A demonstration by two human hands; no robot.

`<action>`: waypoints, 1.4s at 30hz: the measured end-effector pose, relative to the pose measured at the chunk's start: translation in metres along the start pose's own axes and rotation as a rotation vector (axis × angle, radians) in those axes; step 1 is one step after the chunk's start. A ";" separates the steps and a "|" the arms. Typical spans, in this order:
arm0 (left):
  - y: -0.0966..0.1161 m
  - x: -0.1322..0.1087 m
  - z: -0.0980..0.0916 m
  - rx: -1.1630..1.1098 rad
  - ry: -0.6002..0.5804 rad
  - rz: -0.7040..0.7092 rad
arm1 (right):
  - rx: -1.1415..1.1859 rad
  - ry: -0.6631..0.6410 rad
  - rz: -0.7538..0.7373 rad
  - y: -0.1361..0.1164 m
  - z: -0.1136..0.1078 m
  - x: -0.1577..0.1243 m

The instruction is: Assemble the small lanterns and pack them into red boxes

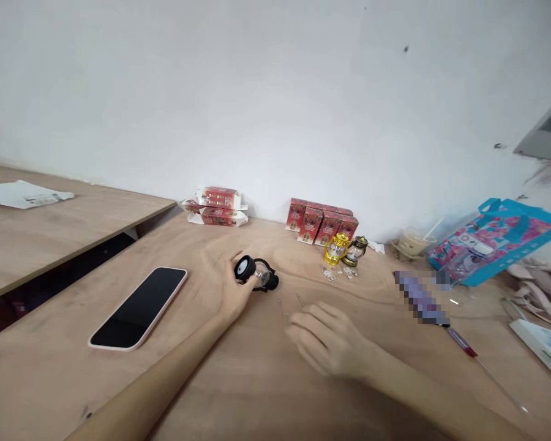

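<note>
My left hand [236, 294] grips a small black lantern [261, 277] with a clear globe. The lantern lies tipped on its side, its round base turned toward me. My right hand [326, 340] is closed and slightly blurred, low over the table to the right. Two ends of a thin bent metal wire [283, 308] stick out beyond its fingers; the rest is hidden by the hand. Farther back stand a gold lantern [335, 250] and a bronze-coloured lantern [355, 251], with several small metal pieces [340, 273] in front of them.
Several red boxes [310, 223] stand by the wall, and opened red cartons [220, 214] lie left of them. A phone [138, 309] rests at left. On the right are a screwdriver [462, 342], a drink cup [413, 242] and a floral bag [500, 239]. A gap separates the left table [73, 226].
</note>
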State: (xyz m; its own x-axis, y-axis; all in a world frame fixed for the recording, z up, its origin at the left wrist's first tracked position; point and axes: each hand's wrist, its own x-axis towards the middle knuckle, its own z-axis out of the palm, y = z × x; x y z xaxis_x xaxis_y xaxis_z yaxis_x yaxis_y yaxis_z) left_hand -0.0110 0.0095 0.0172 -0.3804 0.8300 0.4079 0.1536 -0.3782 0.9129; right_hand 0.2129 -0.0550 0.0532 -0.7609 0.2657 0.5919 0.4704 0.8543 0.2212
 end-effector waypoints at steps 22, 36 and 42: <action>0.002 0.014 0.003 -0.587 -0.010 -0.524 | 1.282 0.233 0.905 0.053 0.068 0.025; 0.003 0.010 0.005 -0.567 -0.050 -0.524 | 1.433 0.413 1.082 0.057 0.109 0.024; 0.002 0.012 0.004 -0.572 -0.047 -0.540 | 1.379 0.443 1.062 0.057 0.110 0.023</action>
State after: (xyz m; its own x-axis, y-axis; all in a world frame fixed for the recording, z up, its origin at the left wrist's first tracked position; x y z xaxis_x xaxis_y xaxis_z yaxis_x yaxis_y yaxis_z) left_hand -0.0117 0.0202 0.0243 -0.2274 0.9707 -0.0775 -0.5393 -0.0593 0.8400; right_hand 0.1728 0.0489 -0.0062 -0.1396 0.9632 0.2297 -0.2224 0.1955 -0.9551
